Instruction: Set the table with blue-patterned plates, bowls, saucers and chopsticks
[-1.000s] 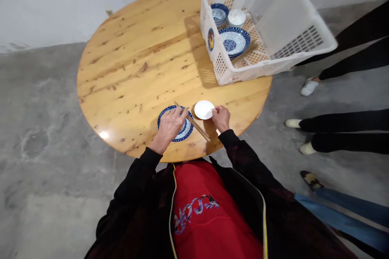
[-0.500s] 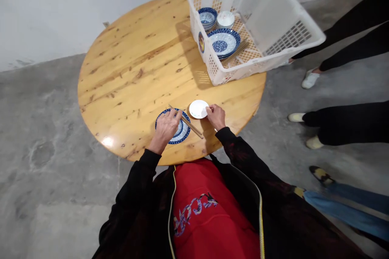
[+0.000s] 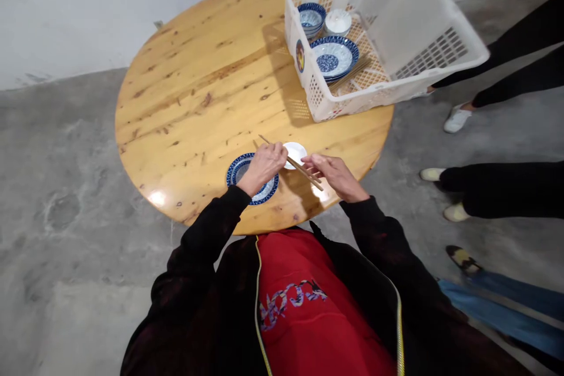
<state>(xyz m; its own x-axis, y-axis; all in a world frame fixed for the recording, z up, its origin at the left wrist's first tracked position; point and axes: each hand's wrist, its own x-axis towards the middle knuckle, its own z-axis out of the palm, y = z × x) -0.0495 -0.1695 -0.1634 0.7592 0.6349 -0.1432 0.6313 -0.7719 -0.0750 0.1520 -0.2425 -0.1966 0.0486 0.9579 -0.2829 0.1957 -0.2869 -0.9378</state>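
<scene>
My left hand (image 3: 265, 165) is closed around a pair of wooden chopsticks (image 3: 305, 174), which slant down to the right. It is over a blue-and-white plate (image 3: 267, 195), hiding much of its middle; a smaller round blue rim shows inside the plate. Just behind the chopsticks, a small white dish (image 3: 294, 148) rests on the table, partly covered by them. My right hand (image 3: 332, 175) hovers by the lower ends of the chopsticks with its fingers apart. Whether those fingers touch the sticks I cannot tell.
A white plastic crate (image 3: 361, 107) stands at the right back of the round wooden table (image 3: 185, 100). Inside are blue-patterned bowls (image 3: 311, 16), white bowls (image 3: 338, 22), plates (image 3: 333, 57) and more chopsticks (image 3: 352, 75). Several people's legs (image 3: 506, 191) are to the right.
My left hand has carried the chopsticks right, from over the plate to in front of the white dish. My right hand has let go of the dish, moved right and opened.
</scene>
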